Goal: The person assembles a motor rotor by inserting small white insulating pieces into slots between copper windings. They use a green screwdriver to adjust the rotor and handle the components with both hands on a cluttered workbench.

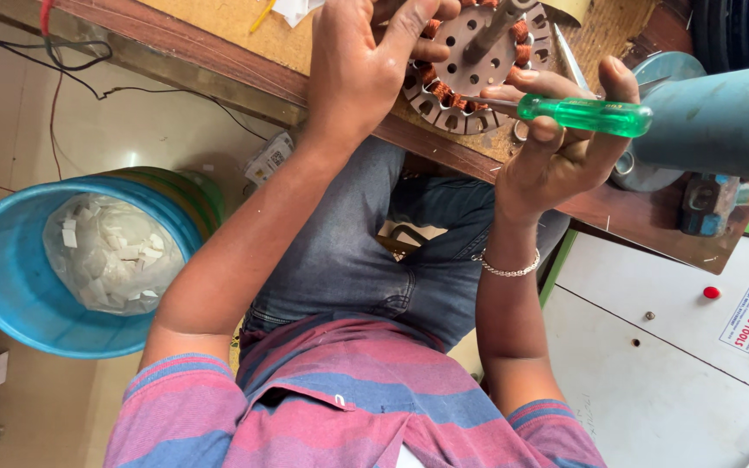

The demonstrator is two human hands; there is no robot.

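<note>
Right hand (pixel 556 143) closed around a green-handled screwdriver (pixel 584 114), its shaft pointing left to the rim of the round wound stator (pixel 478 65); left hand (pixel 366 65) spread over the stator's left side, fingers bearing on it, steadying rather than clasping. Stator lies near the front edge of the wooden bench (pixel 218 43), above the person's lap. Risk, as judged: the tip may slip off the slot and score the copper windings (pixel 438 89) or jab the left fingers (pixel 431 49), which sit just beside it.
</note>
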